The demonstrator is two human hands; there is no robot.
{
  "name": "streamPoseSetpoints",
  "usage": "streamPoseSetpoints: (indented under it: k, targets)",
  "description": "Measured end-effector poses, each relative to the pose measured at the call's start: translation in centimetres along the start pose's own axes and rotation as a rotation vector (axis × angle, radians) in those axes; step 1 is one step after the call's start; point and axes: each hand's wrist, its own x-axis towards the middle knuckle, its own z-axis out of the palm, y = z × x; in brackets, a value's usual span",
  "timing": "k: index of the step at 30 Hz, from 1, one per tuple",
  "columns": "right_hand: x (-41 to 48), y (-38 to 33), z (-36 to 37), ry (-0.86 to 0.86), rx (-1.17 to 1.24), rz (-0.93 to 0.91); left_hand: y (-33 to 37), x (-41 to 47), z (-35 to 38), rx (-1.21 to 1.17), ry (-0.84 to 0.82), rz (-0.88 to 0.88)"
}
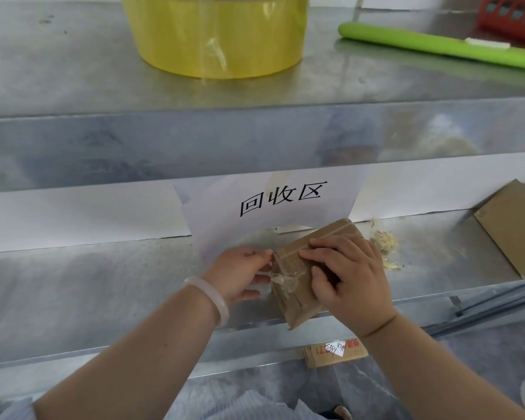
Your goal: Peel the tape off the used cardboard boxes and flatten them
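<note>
Pinching a strip of clear, crinkled tape (281, 280), the left hand (240, 275) (pale bangle at its wrist) sits just beside the small brown cardboard box (297, 286). The right hand (350, 278) grips that box, fingers curled over its top, on the lower grey metal shelf (103, 286) near its front edge.

The steel table (103, 283) carries a small cardboard box (297, 298) at its near edge, between the left grip (240, 277) and the right grip (349, 277). Just beyond the right grip lies crumpled peeled tape (385, 241). Farther right lies flat cardboard (509, 231). On the shelf (73, 71) above the grips sit a yellow tape roll (215, 34) and a green cutter (437, 45).
</note>
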Motion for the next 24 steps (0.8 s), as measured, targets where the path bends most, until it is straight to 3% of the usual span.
streamPoseSetpoints:
  k: [5,17,24]
  targets:
    - [-0.9,-0.1,-0.1,0.040,-0.021,-0.037,-0.6,0.0,0.1,0.042,0.005,0.120]
    - [-1.1,-0.1,0.0,0.050,-0.040,-0.012,-0.4,-0.4,0.7,-0.082,0.039,0.141]
    - [-0.6,-0.8,0.8,0.064,-0.050,0.067,-2.4,-2.2,-0.4,0.046,-0.012,0.534]
